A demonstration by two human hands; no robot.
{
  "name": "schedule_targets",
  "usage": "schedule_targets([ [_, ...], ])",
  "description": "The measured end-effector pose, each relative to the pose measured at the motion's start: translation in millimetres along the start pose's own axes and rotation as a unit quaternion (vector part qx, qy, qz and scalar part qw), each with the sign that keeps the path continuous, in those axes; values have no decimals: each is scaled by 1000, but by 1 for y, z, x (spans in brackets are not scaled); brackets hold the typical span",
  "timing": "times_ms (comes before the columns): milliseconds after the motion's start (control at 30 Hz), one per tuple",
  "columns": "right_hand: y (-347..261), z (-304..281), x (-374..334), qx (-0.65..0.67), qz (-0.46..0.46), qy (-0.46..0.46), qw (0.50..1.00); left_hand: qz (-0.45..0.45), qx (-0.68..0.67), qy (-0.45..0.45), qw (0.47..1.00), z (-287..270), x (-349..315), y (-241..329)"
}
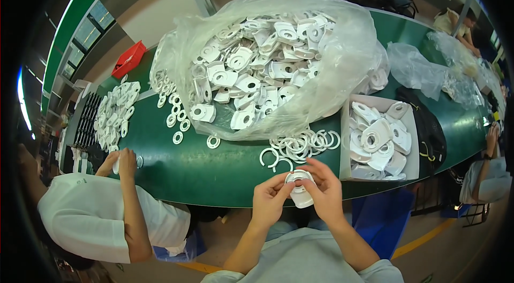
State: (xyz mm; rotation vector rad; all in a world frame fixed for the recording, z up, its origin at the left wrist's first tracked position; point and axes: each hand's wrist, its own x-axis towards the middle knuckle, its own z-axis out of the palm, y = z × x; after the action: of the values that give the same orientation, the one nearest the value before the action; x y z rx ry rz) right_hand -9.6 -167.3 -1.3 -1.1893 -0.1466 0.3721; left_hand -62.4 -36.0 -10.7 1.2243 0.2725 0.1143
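Note:
Between my two hands, near the front edge of the green table, is a white plastic part (302, 198) with a round ring-shaped opening and a tongue-like lower end. My left hand (270, 197) grips its left side, thumb on the face. My right hand (325, 189) has its thumb pressed by the ring and its index finger raised above. Just beyond my hands lies a heap of white open rings (300, 144). To the right, a white box (350, 175) holds several similar white parts (376, 136).
A large clear plastic bag (342, 90) full of white parts fills the middle of the green table (182, 170). Small white rings (178, 137) lie left of it. A co-worker (107, 208) sits at the left. Farther off are a red bin (129, 60) and a black bag (431, 133).

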Motion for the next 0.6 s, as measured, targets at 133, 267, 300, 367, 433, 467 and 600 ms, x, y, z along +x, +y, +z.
schedule_targets([
  [133,7,-9,-8,-55,32,-70,996,52,16,26,998,2,-2,-12],
  [267,7,-17,-10,-105,19,-90,990,21,8,25,999,4,-5,-10],
  [300,7,-19,-9,-130,9,-91,987,-3,-8,8,1000,5,-6,-8],
  [367,4,-18,-9,-61,56,-90,992,-27,-24,-7,999,5,-7,-9],
  [433,4,-18,-10,9,103,-89,991,-16,-11,-9,1000,4,-9,-11],
  [467,4,-19,-10,-4,88,-94,992,-17,-10,-8,1000,3,-9,-11],
  [600,8,-23,-13,-11,89,-77,993,133,286,63,947,-2,-2,2],
])
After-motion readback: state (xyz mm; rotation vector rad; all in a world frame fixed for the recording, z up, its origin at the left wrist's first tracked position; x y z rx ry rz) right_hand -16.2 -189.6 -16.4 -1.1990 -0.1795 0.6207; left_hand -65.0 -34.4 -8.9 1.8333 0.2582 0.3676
